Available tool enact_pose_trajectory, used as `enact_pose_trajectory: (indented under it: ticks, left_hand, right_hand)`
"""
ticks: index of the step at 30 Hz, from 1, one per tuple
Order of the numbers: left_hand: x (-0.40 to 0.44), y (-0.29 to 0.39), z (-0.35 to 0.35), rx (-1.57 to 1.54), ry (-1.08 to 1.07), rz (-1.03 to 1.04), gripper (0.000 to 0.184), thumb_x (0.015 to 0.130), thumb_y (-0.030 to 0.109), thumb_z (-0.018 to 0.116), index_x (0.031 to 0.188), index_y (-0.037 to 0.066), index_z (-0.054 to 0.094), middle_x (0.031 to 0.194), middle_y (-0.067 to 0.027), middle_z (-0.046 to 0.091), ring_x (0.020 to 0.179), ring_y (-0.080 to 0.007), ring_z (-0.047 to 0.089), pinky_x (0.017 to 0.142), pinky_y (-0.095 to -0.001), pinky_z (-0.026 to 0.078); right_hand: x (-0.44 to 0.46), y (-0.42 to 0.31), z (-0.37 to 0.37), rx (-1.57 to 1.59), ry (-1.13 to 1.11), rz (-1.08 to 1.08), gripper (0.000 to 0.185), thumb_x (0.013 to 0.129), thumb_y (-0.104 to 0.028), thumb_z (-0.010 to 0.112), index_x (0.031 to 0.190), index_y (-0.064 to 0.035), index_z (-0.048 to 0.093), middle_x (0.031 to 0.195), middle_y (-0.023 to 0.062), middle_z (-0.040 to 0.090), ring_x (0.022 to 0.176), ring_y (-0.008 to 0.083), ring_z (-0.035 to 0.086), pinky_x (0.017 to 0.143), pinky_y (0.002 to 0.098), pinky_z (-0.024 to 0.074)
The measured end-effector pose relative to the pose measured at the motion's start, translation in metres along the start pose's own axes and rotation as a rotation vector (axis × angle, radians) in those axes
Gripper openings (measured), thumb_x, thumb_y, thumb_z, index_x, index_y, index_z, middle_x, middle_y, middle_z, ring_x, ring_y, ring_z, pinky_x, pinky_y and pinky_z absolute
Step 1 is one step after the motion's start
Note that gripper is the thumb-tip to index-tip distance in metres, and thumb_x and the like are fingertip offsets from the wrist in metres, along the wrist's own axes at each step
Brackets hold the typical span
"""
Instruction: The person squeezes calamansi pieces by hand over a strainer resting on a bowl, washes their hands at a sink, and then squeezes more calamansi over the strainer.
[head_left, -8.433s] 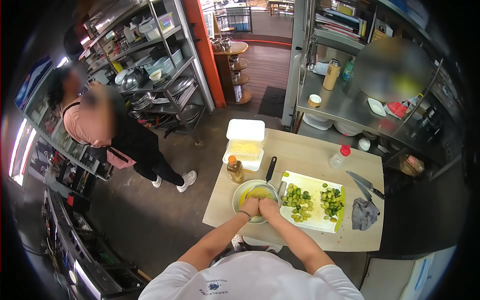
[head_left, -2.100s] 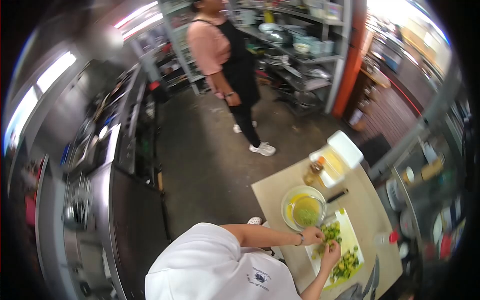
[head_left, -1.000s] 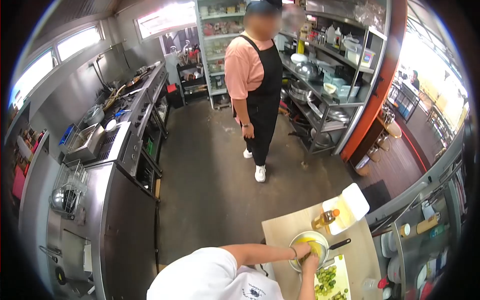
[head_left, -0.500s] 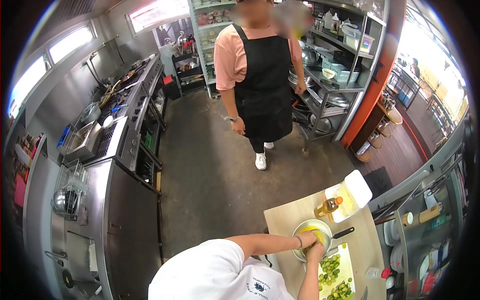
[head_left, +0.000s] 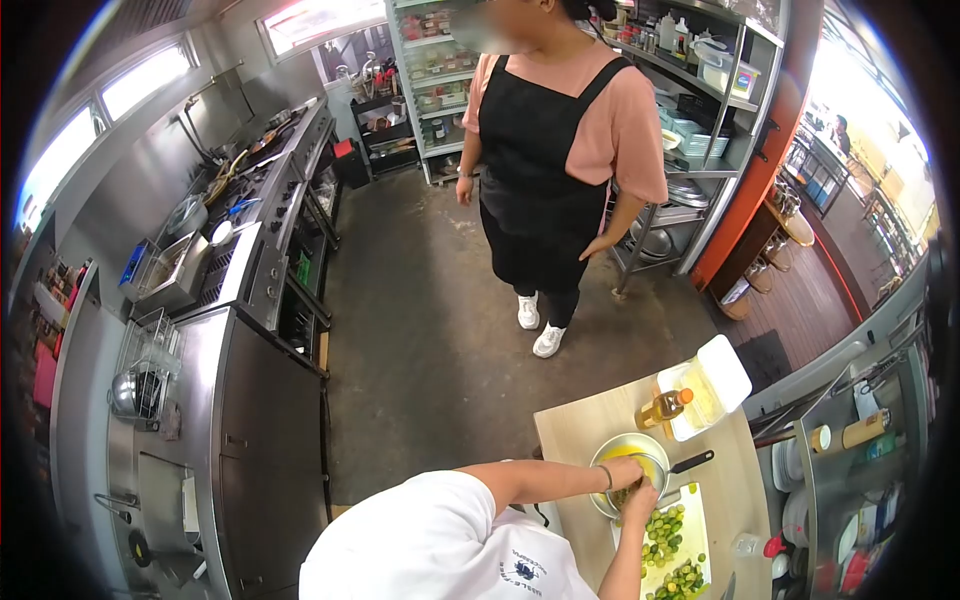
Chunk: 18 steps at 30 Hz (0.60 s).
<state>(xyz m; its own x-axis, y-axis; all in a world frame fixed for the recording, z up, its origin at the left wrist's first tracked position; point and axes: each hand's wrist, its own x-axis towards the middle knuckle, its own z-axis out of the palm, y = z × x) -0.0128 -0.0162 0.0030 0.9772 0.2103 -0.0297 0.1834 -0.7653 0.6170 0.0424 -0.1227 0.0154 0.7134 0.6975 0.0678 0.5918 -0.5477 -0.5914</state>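
My left hand [head_left: 625, 471], with a band at its wrist, is over a pale bowl [head_left: 602, 448]. My right hand [head_left: 640, 499] meets it there, fingers bent inward. Both hands look closed together; whatever is between them is hidden. Under them, a strainer with a black handle [head_left: 692, 462] rests across the bowl, where some yellow shows. Beside the bowl, cut green citrus fruits [head_left: 662, 535] lie on a white cutting board [head_left: 693, 510].
A bottle with an orange cap [head_left: 663, 408] and an open white box [head_left: 722, 372] stand behind the bowl on the wooden table [head_left: 570, 425]. A clear cup [head_left: 745, 545] is at right. One person in a black apron [head_left: 545, 150] stands beyond; stoves [head_left: 250, 190] line the left.
The person in the apron has come nearer and turned, shifting right. My hands stay over the bowl with a slight change in position. The view has shifted slightly.
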Motion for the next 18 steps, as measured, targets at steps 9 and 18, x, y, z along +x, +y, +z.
enact_pose_trajectory:
  ticks: [9,18]
  left_hand:
    - [0.012,-0.008,0.012,0.012,-0.019,-0.043,0.013,0.066,0.014,0.062,0.075,0.004,0.062,0.078,-0.0156,0.063,0.076,-0.0323,0.061,0.067,-0.0399,0.049]
    - [0.005,-0.008,-0.011,-0.142,-0.043,0.047,0.01,0.067,0.009,0.058,0.073,0.003,0.064,0.078,-0.0183,0.062,0.074,-0.0328,0.061,0.068,-0.0396,0.049]
  right_hand:
    - [0.003,0.008,-0.007,-0.121,-0.083,-0.117,0.013,0.074,-0.009,0.059,0.082,0.0018,0.057,0.074,0.0243,0.058,0.073,0.0406,0.056,0.064,0.0472,0.0434]
    - [0.005,-0.012,-0.015,-0.132,-0.122,-0.043,0.017,0.074,-0.011,0.059,0.087,-0.0022,0.06,0.077,0.0221,0.06,0.075,0.0384,0.057,0.066,0.0473,0.0447]
